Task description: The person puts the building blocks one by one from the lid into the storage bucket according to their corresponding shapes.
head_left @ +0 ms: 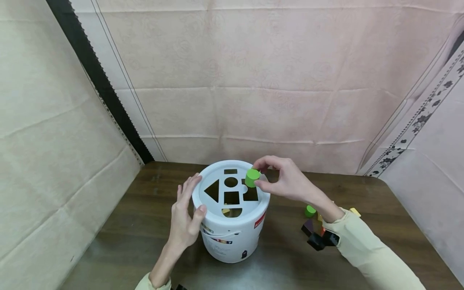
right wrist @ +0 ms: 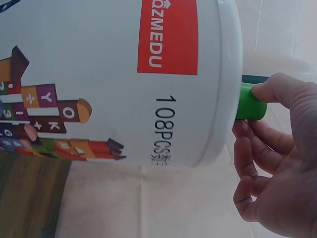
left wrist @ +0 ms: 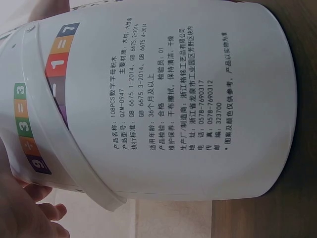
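A white bucket stands upright with a lid cut with triangular, round, square and other holes. My right hand pinches a green cylinder block between thumb and fingers, over the right part of the lid. In the right wrist view, the bucket's rim partly hides the cylinder block. Against the bucket's left side rests my left hand, its fingers extended along the rim and its thumb at the lid's front left edge. A bit of a yellow block shows through the front hole.
Right of the bucket, several loose blocks lie on the brown wooden table, among them a green cylinder and a dark block. My right sleeve passes above part of this group. Pale cloth hangs behind the table.
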A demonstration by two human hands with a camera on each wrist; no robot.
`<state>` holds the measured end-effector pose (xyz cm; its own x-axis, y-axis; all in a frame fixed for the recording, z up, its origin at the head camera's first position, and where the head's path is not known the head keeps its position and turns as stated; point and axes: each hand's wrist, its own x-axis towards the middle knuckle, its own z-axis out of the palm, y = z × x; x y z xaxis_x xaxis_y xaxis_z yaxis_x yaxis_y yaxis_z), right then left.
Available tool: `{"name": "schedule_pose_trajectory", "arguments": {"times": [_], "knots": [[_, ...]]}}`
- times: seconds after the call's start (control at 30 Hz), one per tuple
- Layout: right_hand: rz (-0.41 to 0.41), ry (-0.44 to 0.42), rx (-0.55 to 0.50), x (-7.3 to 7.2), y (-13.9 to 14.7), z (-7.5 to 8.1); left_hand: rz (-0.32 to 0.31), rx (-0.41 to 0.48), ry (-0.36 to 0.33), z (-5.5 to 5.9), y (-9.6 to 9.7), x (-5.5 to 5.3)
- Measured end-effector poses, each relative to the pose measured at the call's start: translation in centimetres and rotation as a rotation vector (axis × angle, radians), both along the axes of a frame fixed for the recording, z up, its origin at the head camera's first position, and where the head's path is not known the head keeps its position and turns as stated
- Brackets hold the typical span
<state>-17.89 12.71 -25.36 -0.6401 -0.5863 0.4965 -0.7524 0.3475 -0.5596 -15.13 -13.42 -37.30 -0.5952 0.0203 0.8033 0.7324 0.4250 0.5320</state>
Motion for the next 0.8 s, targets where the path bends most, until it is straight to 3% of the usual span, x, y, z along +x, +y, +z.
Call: {"name": "schedule_pose_trajectory", "arguments": {"times": [0.17,0.47,0.8], "knots": [[-0.007,-0.004,0.004,-0.2,-1.1,0.1,0.004,-0.009,-0.017,0.0,-0.1,0.1],[-0.008,-0.006,0.002,-3.5,-1.6,-3.0,0.006,-0.021,-0.044,0.0,-0.1,0.1],[0.005,0.000,0.028,-4.3,-2.6,-3.3,0.008,-0.027,-0.049,-0.1,-0.2,0.1]]}}
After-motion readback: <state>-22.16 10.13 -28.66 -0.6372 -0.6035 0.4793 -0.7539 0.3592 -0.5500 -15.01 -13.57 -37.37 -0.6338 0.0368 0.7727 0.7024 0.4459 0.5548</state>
